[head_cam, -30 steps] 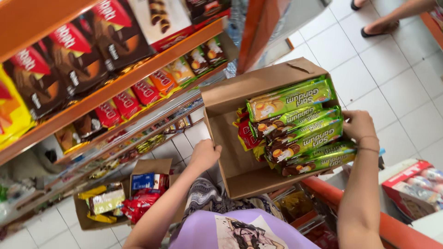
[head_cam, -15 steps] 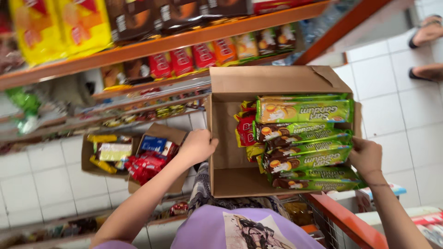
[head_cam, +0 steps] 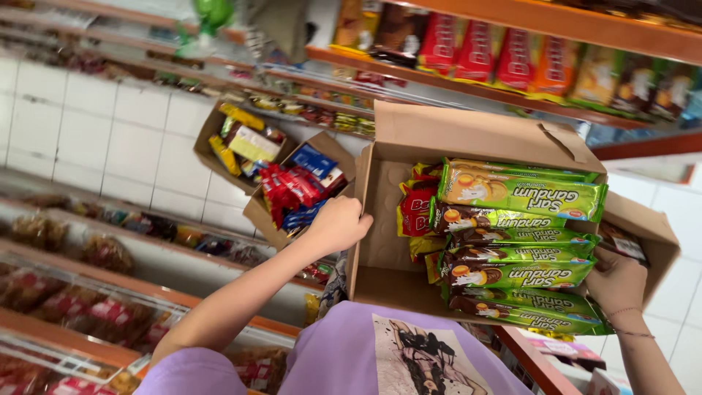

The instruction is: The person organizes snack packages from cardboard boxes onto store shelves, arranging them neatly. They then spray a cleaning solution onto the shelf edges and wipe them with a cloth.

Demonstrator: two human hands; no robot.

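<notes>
Cardboard, brown and plain, makes the open box point(head_cam: 395, 197) that the person carries between both hands in front of a purple shirt point(head_cam: 351, 358). Farthest out from the left grip, low on the white floor point(head_cam: 110, 132), sit two smaller open cartons point(head_cam: 252, 157) of mixed snacks, well apart from the hand. The left hand point(head_cam: 338, 224) is closed over the box's left wall, fingers curled over its top edge and gripping it; the forearm runs down and left from there. Just inside that wall, right of the left grip, the box bottom is bare, then come a few red packs point(head_cam: 417, 208), partly hidden. Beyond them lie the green packs point(head_cam: 521, 241), stacked flat in a column, each with its long axis running across from one hand toward the other. They fill the right half of the box, so they lie nearer the right grip. The right hand point(head_cam: 618, 281) is folded round the box's right side, touching the ends of the lower green packs; how its fingers sit behind the wall is hidden. Above both grips runs an orange shelf point(head_cam: 526, 18) lined with snack bags.
</notes>
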